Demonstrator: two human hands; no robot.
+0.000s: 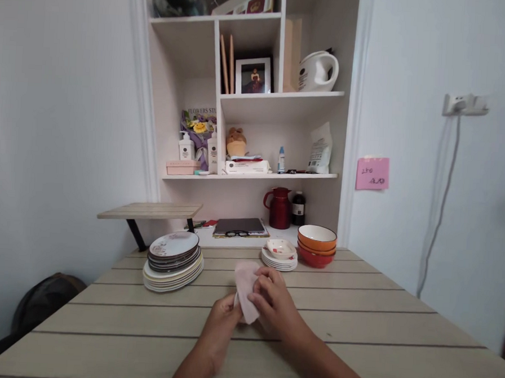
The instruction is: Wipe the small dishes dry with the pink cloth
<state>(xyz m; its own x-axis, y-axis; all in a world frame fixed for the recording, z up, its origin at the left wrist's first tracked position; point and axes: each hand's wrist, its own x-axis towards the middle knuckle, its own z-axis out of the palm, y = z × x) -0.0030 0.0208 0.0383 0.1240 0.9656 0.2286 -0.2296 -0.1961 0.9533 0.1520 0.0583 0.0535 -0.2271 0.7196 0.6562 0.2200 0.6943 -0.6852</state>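
Note:
A pale pinkish folded cloth (247, 293) is held up over the near middle of the table, between both hands. My left hand (225, 317) is closed around its lower left side, thumb towards the cloth. My right hand (272, 297) pinches the right edge with bent fingers. Whether anything lies inside or behind the cloth is hidden. Beyond the hands stand a stack of small white plates (279, 264) with a small patterned dish (281, 248) on top, and a stack of orange and red bowls (317, 246).
On the left of the slatted table (356, 318) is a stack of plates (173, 262), beside a small raised wooden shelf (150, 210). At the back lie a dark laptop-like slab (238, 226) and glasses (236, 233); a red jug (279, 208) and dark bottle (298, 208) stand right.

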